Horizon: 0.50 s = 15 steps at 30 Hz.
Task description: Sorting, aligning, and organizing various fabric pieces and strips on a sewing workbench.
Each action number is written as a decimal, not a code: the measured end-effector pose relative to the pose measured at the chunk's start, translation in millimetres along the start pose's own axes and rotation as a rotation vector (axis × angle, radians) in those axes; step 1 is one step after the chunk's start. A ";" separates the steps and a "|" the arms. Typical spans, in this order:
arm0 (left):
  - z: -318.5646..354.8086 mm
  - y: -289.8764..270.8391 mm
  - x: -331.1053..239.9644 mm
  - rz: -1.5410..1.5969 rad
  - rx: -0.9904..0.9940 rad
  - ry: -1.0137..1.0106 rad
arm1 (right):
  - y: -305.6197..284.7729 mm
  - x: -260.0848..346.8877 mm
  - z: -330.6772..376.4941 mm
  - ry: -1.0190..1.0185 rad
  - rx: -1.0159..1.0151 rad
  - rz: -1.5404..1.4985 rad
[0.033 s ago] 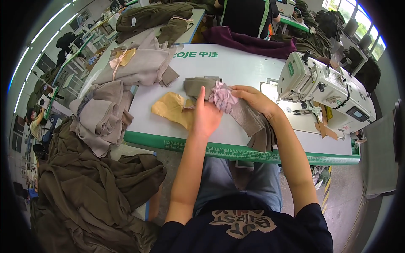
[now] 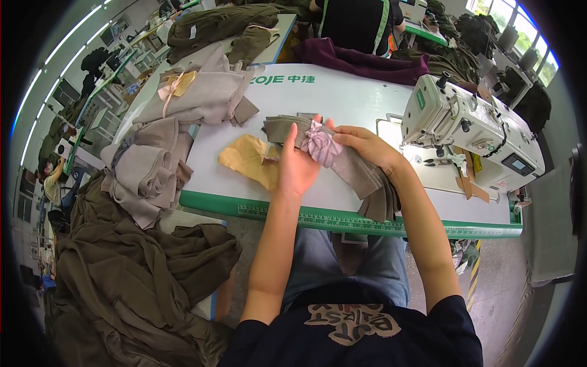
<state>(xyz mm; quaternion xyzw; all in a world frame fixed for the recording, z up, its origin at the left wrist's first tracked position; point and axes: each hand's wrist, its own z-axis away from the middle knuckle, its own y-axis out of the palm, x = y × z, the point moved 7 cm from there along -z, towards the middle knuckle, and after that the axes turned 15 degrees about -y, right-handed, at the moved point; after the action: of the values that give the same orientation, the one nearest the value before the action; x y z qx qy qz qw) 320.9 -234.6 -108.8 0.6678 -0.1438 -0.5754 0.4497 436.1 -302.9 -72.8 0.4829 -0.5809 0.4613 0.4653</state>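
Note:
A bundle of grey-brown fabric strips (image 2: 351, 171) is between my hands above the white sewing table. A crumpled pale pink strip of cloth (image 2: 321, 144) is gathered around the bundle's middle. My left hand (image 2: 299, 166) grips the bundle from the left, thumb up in front, with fingertips showing past its far side. On the right, my right hand (image 2: 369, 147) is closed at the pink cloth and the bundle's upper edge; its fingertips are partly hidden. Just left of my left hand, a crumpled yellow piece (image 2: 247, 158) lies on the table, paper or cloth, I cannot tell which.
A white sewing machine (image 2: 474, 131) stands at the right. Folded grey fabric (image 2: 195, 95) and rolled grey pieces (image 2: 150, 165) lie at the left, above a dark olive fabric heap (image 2: 134, 263). Purple cloth (image 2: 361, 64) lies along the far edge, near another person (image 2: 353, 24).
The pink cloth looks more spread out and slightly lower on the bundle. My left fingertips now show beyond the bundle. My right hand has barely moved.

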 end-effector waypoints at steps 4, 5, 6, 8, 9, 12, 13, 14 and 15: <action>-11.2 8.8 -3.6 0.224 0.051 -0.001 | -13.3 14.3 13.5 -0.192 -0.240 0.478; -11.7 9.2 -4.2 0.193 0.021 0.019 | -12.8 14.2 17.2 -0.188 -0.248 0.476; -10.8 8.1 -5.1 0.162 -0.012 0.042 | -10.2 23.7 21.2 -0.198 -0.269 0.511; -11.1 9.4 -4.1 0.169 -0.015 0.037 | -6.8 38.4 28.1 -0.215 -0.314 0.584; -11.4 10.0 -3.8 0.176 -0.017 0.038 | -4.9 37.5 29.8 -0.210 -0.320 0.582; -11.7 9.6 -3.8 0.187 -0.012 0.037 | 0.1 26.8 32.1 -0.086 -0.292 0.585; -11.4 9.3 -4.4 0.190 -0.006 0.040 | 0.6 25.3 32.5 -0.084 -0.295 0.583; -11.2 9.3 -4.8 0.194 0.000 0.043 | 3.1 20.1 32.3 -0.058 -0.274 0.508; -11.3 9.1 -4.5 0.193 -0.002 0.041 | 5.7 14.6 31.8 -0.033 -0.252 0.432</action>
<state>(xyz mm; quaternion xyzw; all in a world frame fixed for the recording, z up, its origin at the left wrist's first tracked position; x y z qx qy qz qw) 332.6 -231.5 -99.7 0.6621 -0.1976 -0.5157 0.5066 426.0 -335.5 -63.3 0.2931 -0.7310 0.4663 0.4029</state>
